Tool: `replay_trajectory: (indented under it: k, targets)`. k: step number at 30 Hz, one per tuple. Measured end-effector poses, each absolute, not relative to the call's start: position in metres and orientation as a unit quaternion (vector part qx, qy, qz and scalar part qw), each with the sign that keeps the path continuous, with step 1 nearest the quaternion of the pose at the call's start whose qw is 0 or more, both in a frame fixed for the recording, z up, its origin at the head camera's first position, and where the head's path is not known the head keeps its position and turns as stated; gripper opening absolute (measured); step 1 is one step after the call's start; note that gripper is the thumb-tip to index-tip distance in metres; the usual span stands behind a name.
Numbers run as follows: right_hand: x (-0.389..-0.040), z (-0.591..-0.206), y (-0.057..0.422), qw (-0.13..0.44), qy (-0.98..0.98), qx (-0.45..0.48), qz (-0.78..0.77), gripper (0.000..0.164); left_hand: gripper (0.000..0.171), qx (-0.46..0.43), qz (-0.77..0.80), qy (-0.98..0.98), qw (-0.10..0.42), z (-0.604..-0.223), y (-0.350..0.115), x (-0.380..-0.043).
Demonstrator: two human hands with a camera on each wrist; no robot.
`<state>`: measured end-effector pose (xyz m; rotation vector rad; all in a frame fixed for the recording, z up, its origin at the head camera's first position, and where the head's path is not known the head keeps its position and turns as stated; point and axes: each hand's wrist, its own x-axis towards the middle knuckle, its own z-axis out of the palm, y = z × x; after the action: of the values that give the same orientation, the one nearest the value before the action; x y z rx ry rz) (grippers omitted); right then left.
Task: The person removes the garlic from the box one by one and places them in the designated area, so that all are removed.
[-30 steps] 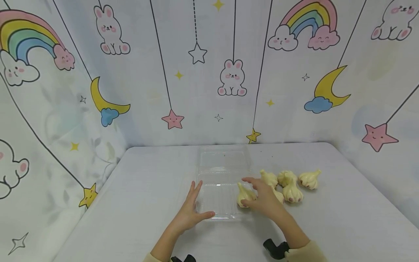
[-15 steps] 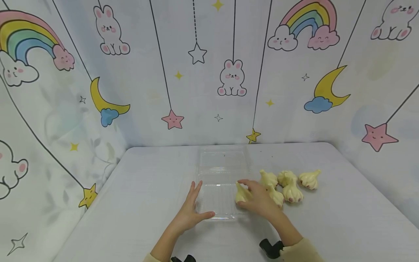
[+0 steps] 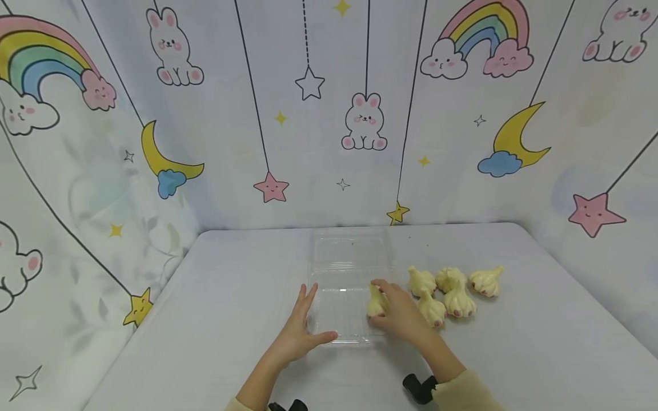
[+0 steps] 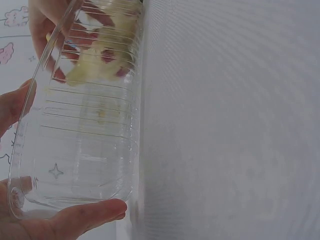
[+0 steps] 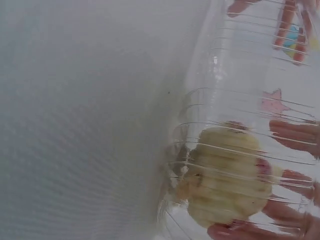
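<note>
A clear plastic clamshell box (image 3: 336, 317) lies unfolded on the table, its lid (image 3: 349, 248) flat toward the back. My left hand (image 3: 295, 337) is spread at the box's left side. In the left wrist view its thumb (image 4: 90, 215) lies straight along the ribbed wall, and other fingers touch the rim. With thumb and fingers, my right hand (image 3: 403, 314) holds a garlic bulb (image 3: 376, 302) at the box's right end. The right wrist view shows that garlic bulb (image 5: 230, 175) low behind the clear wall, fingers (image 5: 295, 137) around it. My palm hides part of the bulb from above.
Several more garlic bulbs (image 3: 459, 302) lie close together right of the box, with one bulb (image 3: 485, 282) at the far right of the group. A white cloth covers the table (image 3: 216, 308). Behind it hangs a printed curtain (image 3: 319, 148).
My right hand has moved a little left with the garlic bulb, farther over the box's right end. The bulbs behind it show more fully. My left hand and the box have stayed in place.
</note>
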<state>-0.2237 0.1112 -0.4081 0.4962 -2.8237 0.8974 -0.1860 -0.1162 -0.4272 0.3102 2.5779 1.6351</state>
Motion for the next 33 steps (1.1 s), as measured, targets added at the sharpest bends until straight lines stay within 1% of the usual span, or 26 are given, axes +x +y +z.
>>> replay_trajectory:
  k: [14, 25, 33]
  targets:
    - [-0.2277, -0.4118, 0.1075, 0.065, -0.944, 0.166, 0.276, 0.069, 0.102, 0.101, 0.532, 0.840, 0.034, -0.4275, -0.1165, -0.1856]
    - [-0.2285, -0.4134, 0.1086, 0.085, -0.944, 0.173, 0.268, 0.070, 0.101, 0.103, 0.538, 0.836, 0.035, -0.4288, -0.1160, -0.1864]
    - [-0.2260, -0.4100, 0.1109, 0.063, -0.941, 0.150, 0.296, 0.071, 0.102, 0.104, 0.536, 0.837, 0.037, -0.4272, -0.1164, -0.1851]
